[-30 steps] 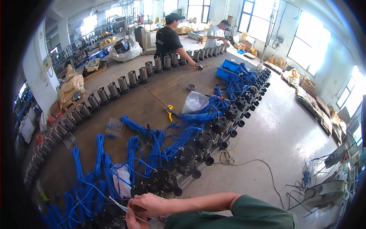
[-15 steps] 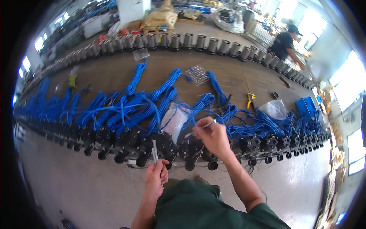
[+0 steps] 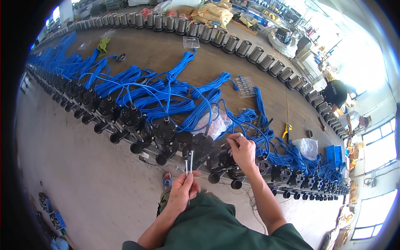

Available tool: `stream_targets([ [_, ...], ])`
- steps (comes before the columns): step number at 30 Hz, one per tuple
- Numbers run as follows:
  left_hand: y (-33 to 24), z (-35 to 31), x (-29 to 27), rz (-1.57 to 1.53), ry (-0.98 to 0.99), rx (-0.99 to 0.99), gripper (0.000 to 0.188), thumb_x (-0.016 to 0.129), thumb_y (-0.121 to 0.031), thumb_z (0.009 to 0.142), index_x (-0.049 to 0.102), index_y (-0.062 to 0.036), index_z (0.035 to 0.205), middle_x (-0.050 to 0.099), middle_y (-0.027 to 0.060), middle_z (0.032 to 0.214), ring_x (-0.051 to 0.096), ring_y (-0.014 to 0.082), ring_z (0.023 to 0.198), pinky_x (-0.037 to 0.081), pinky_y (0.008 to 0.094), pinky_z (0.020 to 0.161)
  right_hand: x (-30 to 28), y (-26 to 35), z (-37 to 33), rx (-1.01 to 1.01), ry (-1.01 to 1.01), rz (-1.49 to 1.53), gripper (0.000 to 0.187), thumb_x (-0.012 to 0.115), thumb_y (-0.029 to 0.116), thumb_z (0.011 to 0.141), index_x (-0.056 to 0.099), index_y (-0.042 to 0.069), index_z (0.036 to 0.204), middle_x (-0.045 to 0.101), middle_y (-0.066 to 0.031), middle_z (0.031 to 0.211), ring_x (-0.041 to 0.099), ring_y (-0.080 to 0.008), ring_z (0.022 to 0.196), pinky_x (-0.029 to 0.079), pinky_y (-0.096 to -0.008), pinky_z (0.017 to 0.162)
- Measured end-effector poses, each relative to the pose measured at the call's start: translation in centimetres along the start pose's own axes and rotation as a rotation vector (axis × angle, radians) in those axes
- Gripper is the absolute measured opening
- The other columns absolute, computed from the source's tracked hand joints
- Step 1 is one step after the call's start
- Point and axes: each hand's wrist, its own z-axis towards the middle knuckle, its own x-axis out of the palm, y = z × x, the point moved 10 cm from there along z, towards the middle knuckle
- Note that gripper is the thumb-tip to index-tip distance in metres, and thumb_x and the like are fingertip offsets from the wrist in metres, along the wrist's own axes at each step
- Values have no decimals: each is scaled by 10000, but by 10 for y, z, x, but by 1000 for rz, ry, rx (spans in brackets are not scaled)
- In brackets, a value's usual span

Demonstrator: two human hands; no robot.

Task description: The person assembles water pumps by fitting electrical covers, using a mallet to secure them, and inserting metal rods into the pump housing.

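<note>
My left hand point(image 3: 181, 192) is closed around a couple of long, thin silver bolts point(image 3: 191, 160), their upper ends sticking up in front of a black pump housing point(image 3: 201, 146). Fingers of my right hand point(image 3: 243, 153) are pinched together above the neighbouring black housing point(image 3: 220, 161). A small pale bit shows at those fingertips, too little to name. Blue coiled cables point(image 3: 200, 110) run from the housings onto the table, and a clear plastic bag point(image 3: 216, 123) lies among them just beyond my hands.
Black housings line the table's near edge. Silver motor cylinders point(image 3: 231, 43) stand along the far edge. Yellow-handled pliers point(image 3: 286, 130), a plastic bag point(image 3: 306, 148), a blue bin point(image 3: 333, 156) and a clear tray point(image 3: 246, 86) lie on the table. Two people point(image 3: 334, 93) are at the far right.
The view has turned and shifted. My left hand, still holding the bolts, is now in front of a housing. My right hand has come lower; the silver rod seen in it no longer shows clearly.
</note>
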Motion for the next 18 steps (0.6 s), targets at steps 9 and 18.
stream_targets([
  [9, 2, 15, 13, 120, 73, 19, 248, 448, -204, 1124, 591, -6, 1168, 649, 79, 789, 516, 108, 618, 427, 249, 577, -15, 18, -3, -84, -30, -160, 57, 711, 116, 916, 691, 63, 913, 698, -182, 739, 691, -394, 678, 551, -438, 610],
  [18, -19, 23, 67, 367, 81, 245, 210, 464, -183, 1110, 600, -23, 1112, 724, 180, 1081, 679, 216, 1016, 502, 334, 895, -5, -3, -21, 6, -45, -243, 391, 778, 222, 856, 664, 63, 1195, 742, -161, 897, 714, -390, 815, 562, -473, 662],
])
